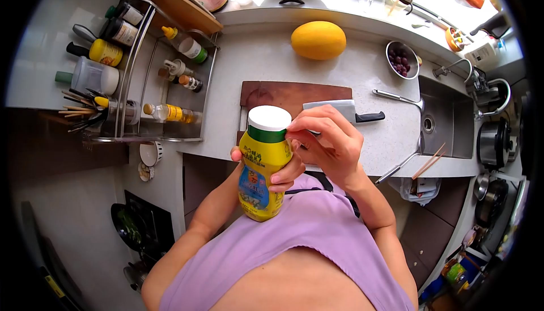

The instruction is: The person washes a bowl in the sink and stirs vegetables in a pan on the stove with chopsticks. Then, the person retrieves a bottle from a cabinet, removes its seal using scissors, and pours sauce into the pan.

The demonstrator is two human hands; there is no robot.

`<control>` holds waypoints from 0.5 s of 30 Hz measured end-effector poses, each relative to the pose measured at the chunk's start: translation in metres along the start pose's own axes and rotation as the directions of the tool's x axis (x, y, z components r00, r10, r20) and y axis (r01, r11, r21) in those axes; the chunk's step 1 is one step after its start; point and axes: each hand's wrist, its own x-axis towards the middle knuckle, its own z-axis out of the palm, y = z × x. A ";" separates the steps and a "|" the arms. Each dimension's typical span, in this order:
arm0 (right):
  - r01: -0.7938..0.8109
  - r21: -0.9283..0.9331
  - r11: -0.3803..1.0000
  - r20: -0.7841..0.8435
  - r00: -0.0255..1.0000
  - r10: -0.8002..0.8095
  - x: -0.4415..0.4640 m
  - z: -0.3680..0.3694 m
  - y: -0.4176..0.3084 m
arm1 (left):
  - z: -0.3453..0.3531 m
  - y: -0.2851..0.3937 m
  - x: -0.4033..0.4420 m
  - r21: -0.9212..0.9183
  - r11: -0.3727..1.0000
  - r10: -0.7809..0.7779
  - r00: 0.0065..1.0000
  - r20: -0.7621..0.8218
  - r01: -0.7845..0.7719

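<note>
My left hand (286, 174) is wrapped round a yellow sauce bottle (259, 166) and holds it upright in front of my body. The bottle has a blue label, a white cap (270, 118) and a green seal band (265, 135) under the cap. With fingers pinched together, my right hand (334, 141) is at the right side of the green band. The fingertips touch the band's edge, and what lies between them is mostly hidden. Behind the bottle, a cleaver (369, 117) with a black handle lies partly on a brown cutting board (294, 92); my right hand covers part of its blade.
A yellow melon (318, 40) sits at the counter's back, left of a metal bowl (390, 61) of dark red fruit. The sink (447, 121) is at right, with a peeler-like tool (396, 96) and chopsticks (429, 161) beside it. A metal rack (147, 139) of bottles stands left.
</note>
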 end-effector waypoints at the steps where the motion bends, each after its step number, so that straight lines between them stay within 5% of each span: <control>1: -0.008 -0.016 1.000 0.045 0.999 0.008 0.004 -0.001 -0.002 | 0.001 0.000 -0.001 -0.001 1.000 0.007 1.000 -0.001 -0.007; 15: 0.068 0.034 0.997 0.283 0.956 -0.075 0.013 -0.001 0.004 | 0.000 -0.015 -0.008 -0.109 0.993 0.044 0.999 0.013 -0.042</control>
